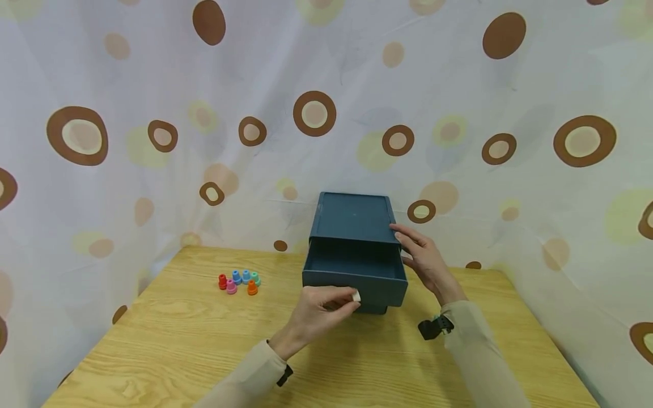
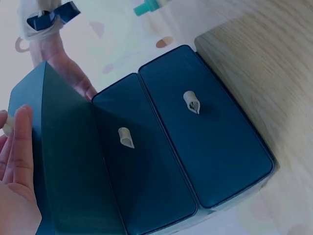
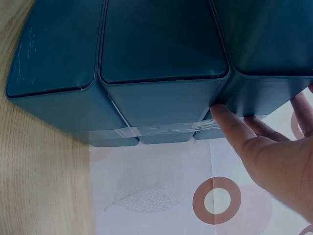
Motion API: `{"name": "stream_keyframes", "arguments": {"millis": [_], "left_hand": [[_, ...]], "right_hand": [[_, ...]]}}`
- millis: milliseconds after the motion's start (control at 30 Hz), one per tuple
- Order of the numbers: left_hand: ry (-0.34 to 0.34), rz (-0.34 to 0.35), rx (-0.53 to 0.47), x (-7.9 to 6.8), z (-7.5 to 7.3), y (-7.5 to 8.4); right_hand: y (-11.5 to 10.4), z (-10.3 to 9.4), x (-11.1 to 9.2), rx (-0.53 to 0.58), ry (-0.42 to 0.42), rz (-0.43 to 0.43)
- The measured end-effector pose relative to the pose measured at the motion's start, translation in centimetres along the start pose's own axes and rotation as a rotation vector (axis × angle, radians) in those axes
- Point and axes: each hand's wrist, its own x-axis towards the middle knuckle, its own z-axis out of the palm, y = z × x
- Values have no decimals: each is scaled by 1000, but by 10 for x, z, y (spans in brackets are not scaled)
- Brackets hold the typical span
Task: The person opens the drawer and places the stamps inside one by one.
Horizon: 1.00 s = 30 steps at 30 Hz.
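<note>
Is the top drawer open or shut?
Open. The top drawer sticks out from the blue cabinet, and its inside shows in the head view.

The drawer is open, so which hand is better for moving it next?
Probably the left hand: it pinches the white knob on the drawer. The right hand is at the right edge of the box, away from that knob.

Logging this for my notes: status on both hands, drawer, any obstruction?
Left hand pinches white handle of top drawer. Top drawer open. Right hand touches right side of cabinet. Small colored pegs sit left, out of the way.
</note>
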Motion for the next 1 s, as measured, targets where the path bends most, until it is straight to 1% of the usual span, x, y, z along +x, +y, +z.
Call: {"name": "stream_keyframes", "arguments": {"millis": [200, 433, 567, 667, 767, 900, 933, 1000], "left_hand": [[16, 5, 33, -1, -11, 1], [49, 8, 85, -9, -31, -2], [83, -11, 101, -13, -41, -4], [125, -62, 90, -16, -47, -4], [180, -154, 50, -18, -52, 0], [239, -290, -1, -16, -59, 9], [247, -307, -1, -15, -61, 11], [263, -333, -8, -17, -64, 7]], "right_hand": [[0, -1, 0, -11, -6, -3], [-1, 0, -1, -12, -10, 6], [-2, 1, 0, -19, 0, 4], [-2, 1, 1, -30, 7, 7], [-2, 1, 1, -38, 11, 16], [0, 2, 0, -46, 16, 17], [0, 2, 0, -47, 17, 14], [0, 2, 0, -48, 17, 12]]}}
